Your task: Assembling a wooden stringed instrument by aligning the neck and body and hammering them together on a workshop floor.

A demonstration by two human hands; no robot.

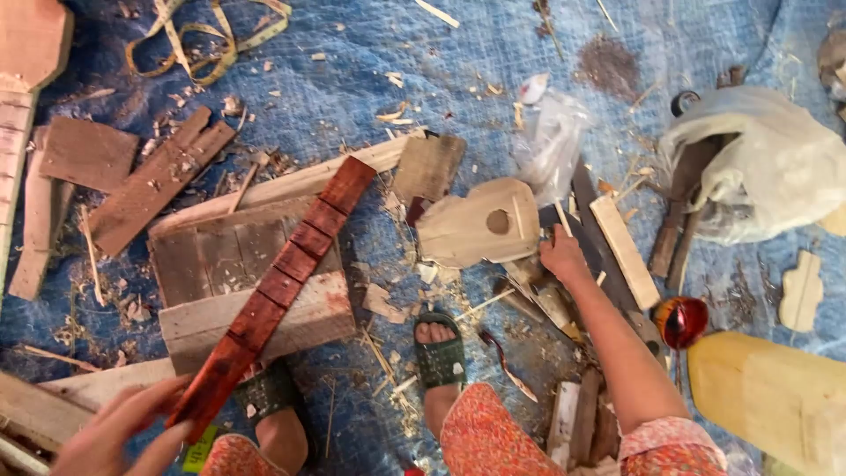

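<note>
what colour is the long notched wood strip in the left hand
Reddish-brown long notched wood strip, clearest in the head view.

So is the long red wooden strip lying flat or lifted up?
Lifted at one end: the left hand holds the near end of the red strip, while its far part rests across the wooden block.

A single head-worn camera looks steeply down from close above at a blue tarp [370, 79], taking in the seated wearer's knees, feet and both outstretched arms.
</note>
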